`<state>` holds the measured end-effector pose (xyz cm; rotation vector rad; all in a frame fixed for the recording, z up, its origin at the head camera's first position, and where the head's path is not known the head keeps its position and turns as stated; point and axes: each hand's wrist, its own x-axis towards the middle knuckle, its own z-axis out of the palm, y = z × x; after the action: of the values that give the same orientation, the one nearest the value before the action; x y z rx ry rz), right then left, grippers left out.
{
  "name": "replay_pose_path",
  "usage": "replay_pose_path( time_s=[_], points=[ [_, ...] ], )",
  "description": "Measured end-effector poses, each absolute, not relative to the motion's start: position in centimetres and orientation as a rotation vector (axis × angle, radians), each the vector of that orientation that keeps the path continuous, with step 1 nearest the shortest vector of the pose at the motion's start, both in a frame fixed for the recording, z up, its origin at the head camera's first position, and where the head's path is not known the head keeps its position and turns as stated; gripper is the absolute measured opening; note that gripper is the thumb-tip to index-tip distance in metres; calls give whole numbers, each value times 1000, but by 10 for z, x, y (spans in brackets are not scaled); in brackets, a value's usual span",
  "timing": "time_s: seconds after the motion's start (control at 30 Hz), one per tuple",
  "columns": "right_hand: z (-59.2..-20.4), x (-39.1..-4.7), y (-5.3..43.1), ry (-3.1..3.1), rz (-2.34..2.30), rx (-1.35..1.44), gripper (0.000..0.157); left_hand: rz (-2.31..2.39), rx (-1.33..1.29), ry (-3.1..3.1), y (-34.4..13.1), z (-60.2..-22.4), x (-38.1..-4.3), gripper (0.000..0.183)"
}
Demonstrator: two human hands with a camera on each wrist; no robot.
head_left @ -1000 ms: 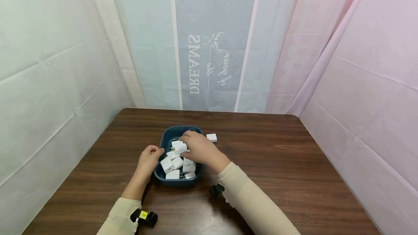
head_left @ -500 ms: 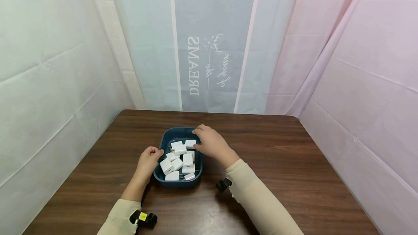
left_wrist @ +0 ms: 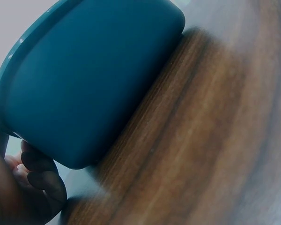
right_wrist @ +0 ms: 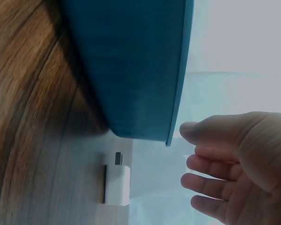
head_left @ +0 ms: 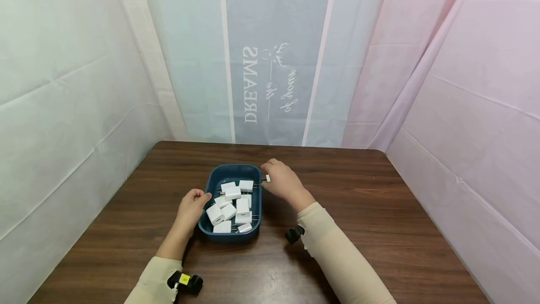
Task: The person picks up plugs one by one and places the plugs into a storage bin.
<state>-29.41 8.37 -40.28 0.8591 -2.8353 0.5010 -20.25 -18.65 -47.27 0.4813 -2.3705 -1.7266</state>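
Note:
A dark blue plastic bin (head_left: 229, 237) holds several white plug-in chargers (head_left: 232, 193) in a loose heap, some with metal prongs showing. My left hand (head_left: 191, 208) grips the bin's left rim, thumb on the edge and fingers curled outside below it in the left wrist view. Just past the bin's right side is my right hand (head_left: 284, 184), its fingers loosely bent around nothing. One more white charger (right_wrist: 117, 185) lies on the table beside the bin, below and apart from those fingers. In the head view, the right hand partly hides that charger.
The brown wooden table (head_left: 358, 210) carries the bin left of its middle. A printed curtain (head_left: 270, 60) hangs along its back edge, with pale cloth on both sides. Black wrist cameras (head_left: 194, 284) sit on both forearms.
My right hand has let go of a charger inside the bin and moved right, over the rim, to the loose charger outside. The left hand has stayed on the rim.

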Motion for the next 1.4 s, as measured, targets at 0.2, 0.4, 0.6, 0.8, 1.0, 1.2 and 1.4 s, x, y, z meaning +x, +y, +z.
replay_pose_path(
  time_s=[0.2, 0.4, 0.6, 0.8, 1.0, 1.2, 1.4],
  points=[
    [-409, -304, 86, -2877, 488, 790, 50, -1741, 465, -2354, -185, -471, -201, 22],
    [-419, -314, 87, -2911, 456, 753, 50, -1750, 464, -2346, -184, -471, -201, 21],
    [-428, -321, 88, -2949, 453, 698, 53, -1750, 471, -2356, -185, -473, -201, 21],
    [-434, -325, 88, -2981, 436, 643, 55, -1757, 473, -2355, -184, -474, -201, 21],
    [-438, -330, 87, -3001, 393, 637, 53, -1754, 473, -2356, -184, -473, -200, 21],
    [-440, -335, 82, -3020, 401, 625, 44, -1756, 472, -2356, -185, -473, -201, 22],
    [-441, -336, 77, -3043, 439, 598, 35, -1759, 484, -2361, -187, -473, -202, 23]
  ],
)
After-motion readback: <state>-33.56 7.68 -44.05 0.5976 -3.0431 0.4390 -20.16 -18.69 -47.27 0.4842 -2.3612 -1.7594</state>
